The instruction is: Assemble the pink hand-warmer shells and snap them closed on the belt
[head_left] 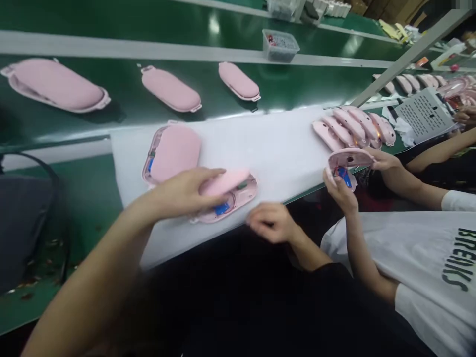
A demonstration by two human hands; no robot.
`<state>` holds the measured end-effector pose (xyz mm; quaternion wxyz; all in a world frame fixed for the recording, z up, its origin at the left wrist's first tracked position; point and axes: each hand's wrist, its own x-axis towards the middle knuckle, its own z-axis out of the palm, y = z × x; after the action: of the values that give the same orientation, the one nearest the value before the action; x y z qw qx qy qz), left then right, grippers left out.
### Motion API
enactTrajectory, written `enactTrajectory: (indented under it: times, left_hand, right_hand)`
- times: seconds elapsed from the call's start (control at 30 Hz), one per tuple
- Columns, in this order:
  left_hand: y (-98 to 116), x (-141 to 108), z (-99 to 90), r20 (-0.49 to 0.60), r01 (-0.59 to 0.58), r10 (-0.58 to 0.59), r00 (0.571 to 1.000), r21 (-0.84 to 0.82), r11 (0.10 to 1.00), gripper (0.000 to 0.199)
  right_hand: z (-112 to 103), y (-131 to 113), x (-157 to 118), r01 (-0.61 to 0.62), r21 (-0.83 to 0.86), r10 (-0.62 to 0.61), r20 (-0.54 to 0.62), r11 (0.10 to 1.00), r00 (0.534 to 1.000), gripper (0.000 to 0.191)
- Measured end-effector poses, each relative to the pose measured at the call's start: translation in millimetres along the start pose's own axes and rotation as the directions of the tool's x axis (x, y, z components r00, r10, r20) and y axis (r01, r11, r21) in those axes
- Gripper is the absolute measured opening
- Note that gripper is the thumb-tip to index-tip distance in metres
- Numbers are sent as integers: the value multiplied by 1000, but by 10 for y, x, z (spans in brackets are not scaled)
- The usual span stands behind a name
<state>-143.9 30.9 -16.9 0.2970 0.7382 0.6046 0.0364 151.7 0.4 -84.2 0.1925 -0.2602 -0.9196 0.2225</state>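
Note:
My left hand (pixel 182 193) grips a pink cover piece (pixel 226 182) and holds it over an open pink shell (pixel 238 201) that lies on the white mat (pixel 282 148); a blue part shows inside the shell. My right hand (pixel 271 223) hovers just off the mat's near edge with fingers loosely curled and nothing in it. Another pink unit (pixel 171 153) lies on the mat behind my left hand.
Three pink units (pixel 171 89) ride the green conveyor belt (pixel 297 84) beyond the mat. A row of pink shells (pixel 353 126) stands at the mat's right end. A co-worker in a white shirt holds an open shell (pixel 347 166) with both hands. A clear bin (pixel 279 45) sits farther back.

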Motion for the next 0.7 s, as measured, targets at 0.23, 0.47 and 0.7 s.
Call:
enactTrajectory:
  times: [0.23, 0.47, 0.7]
  left_hand:
    - [-197, 143, -317, 195, -63, 154, 969, -408, 911, 84]
    - [-272, 202, -270, 192, -68, 145, 971, -361, 930, 102]
    - [-218, 221, -287, 214, 11, 55, 975, -298, 955, 108]
  right_hand:
    - [-94, 258, 546, -152, 76, 170, -384, 985, 908, 29]
    - [-128, 113, 542, -284, 503, 485, -329, 816, 810, 40]
    - [-449, 292, 875, -431, 538, 494, 31, 725, 869, 25]
